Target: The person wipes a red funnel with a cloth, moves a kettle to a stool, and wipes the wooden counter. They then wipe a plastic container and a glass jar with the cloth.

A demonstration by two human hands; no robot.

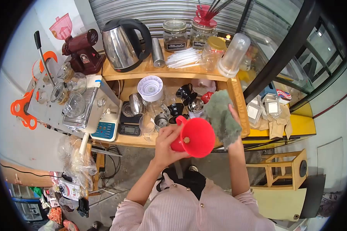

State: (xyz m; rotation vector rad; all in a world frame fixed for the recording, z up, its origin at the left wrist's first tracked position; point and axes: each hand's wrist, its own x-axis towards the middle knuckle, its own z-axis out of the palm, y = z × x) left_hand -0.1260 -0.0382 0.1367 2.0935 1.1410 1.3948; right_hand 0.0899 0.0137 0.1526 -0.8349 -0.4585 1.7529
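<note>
A red cone-shaped dripper is tilted so that its wide mouth and a small hole inside show. My left hand is wrapped round its narrow side, near the handle. Just to the right, a grey-green cloth hangs from my right hand, which is mostly hidden behind it. Cloth and dripper are close together; whether they touch I cannot tell. Behind them on the wooden shelf are black drippers, a metal cup and a glass server with a white top.
On the upper shelf stand a steel kettle, glass jars and white straws. A dark red grinder and glassware are at the left, near a scale. A wooden stool lies at the right.
</note>
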